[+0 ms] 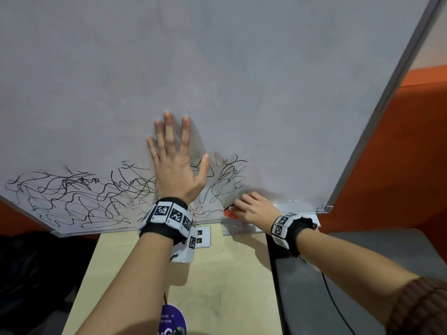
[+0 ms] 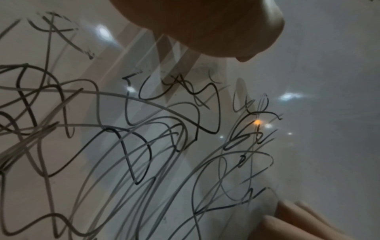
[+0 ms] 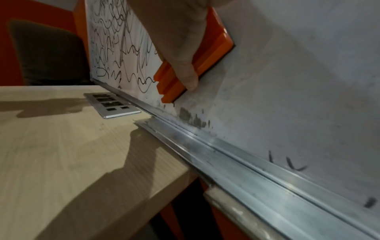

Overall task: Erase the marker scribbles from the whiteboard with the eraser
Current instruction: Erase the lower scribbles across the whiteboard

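L hand [image 1: 175, 163] flat, fingers spread on whiteboard [image 1: 242, 68]; R hand [image 1: 254, 209] grips eraser [image 3: 191, 65].

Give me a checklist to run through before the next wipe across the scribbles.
1. Eraser gripped by right hand: ok.
2. Eraser face flat on whiteboard: ok, as seen from the right wrist.
3. Left hand braces the board, fingers spread: ok.
4. Left hand clear of the wipe path: not ok, it lies over the scribbles.
5. Scribbles left to erase: not ok, most remain to the left of the eraser.
6. Eraser pad clean: cannot tell, hidden against the board.
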Action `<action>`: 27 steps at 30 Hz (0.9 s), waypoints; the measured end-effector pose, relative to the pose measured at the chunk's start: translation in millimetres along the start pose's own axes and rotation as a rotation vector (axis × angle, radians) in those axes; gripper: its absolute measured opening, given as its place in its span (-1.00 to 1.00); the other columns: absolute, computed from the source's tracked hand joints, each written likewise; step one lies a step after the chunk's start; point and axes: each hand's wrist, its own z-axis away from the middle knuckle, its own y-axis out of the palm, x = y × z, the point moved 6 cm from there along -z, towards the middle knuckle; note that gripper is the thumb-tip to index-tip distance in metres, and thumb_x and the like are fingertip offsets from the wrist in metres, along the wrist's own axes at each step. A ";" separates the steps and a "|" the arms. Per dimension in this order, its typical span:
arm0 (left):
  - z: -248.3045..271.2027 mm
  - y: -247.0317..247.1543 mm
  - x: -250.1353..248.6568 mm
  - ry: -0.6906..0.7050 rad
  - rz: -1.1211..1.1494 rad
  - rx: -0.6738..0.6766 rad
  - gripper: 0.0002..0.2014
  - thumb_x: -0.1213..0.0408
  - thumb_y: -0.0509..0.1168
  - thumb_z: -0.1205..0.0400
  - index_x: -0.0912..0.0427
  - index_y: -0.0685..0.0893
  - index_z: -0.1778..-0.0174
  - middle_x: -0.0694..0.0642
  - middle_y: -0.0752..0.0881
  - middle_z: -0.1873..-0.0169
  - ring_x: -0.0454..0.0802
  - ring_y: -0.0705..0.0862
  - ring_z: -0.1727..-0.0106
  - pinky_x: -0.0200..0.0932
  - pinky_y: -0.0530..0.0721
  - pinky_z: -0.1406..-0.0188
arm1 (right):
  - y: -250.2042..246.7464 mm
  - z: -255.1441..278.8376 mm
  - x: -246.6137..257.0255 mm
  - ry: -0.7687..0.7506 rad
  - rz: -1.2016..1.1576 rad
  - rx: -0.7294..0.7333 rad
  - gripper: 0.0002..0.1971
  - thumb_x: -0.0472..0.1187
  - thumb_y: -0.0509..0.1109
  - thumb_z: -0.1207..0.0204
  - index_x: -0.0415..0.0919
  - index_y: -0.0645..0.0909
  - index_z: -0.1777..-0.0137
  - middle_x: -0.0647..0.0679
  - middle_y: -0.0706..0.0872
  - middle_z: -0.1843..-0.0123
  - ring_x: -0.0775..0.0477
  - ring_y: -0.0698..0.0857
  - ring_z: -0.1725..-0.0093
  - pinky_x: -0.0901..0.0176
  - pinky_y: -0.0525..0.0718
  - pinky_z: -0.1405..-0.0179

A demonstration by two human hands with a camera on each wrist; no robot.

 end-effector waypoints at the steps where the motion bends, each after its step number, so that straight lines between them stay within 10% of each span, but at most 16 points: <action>1: -0.4 0.1 -0.4 -0.004 -0.003 -0.006 -0.16 -0.12 0.20 -0.62 0.10 -0.01 -0.74 0.32 -0.05 -0.71 0.29 -0.13 -0.72 0.39 -0.13 -0.65 | -2.0 -2.6 -1.3 0.029 -0.003 -0.024 -0.71 -0.29 0.23 -0.54 -0.03 0.79 0.10 -0.02 0.64 0.09 -0.13 0.43 0.15 0.05 0.42 0.14; 7: 1.5 1.6 0.3 -0.029 -0.033 -0.033 -0.08 0.01 0.30 -0.51 0.08 -0.02 -0.74 0.29 -0.06 -0.72 0.25 -0.13 -0.73 0.36 -0.11 -0.66 | 17.1 5.6 4.7 0.003 -0.039 0.167 -0.89 -0.23 0.38 -0.45 -0.09 0.73 0.22 -0.09 0.67 0.18 -0.17 0.58 0.25 0.03 0.48 0.21; 13: 0.6 5.6 -5.0 -0.076 -0.016 -0.050 -0.04 0.06 0.30 -0.44 0.12 -0.02 -0.74 0.34 -0.05 -0.70 0.32 -0.12 -0.72 0.40 -0.14 -0.64 | -12.6 -8.9 -6.5 0.134 -0.056 -0.041 -0.63 -0.29 0.09 -0.59 -0.15 0.72 -0.15 -0.07 0.68 0.05 -0.14 0.54 0.13 0.01 0.59 0.11; 27: 4.6 5.3 -15.9 -0.177 0.020 -0.058 0.09 0.17 0.37 -0.26 0.12 0.01 -0.74 0.27 -0.07 -0.72 0.25 -0.14 -0.73 0.34 -0.06 -0.66 | -40.5 32.5 -41.6 0.164 0.005 -0.141 -0.63 -0.33 0.12 -0.66 -0.11 0.77 -0.17 -0.10 0.73 0.06 -0.16 0.61 0.17 0.00 0.55 0.06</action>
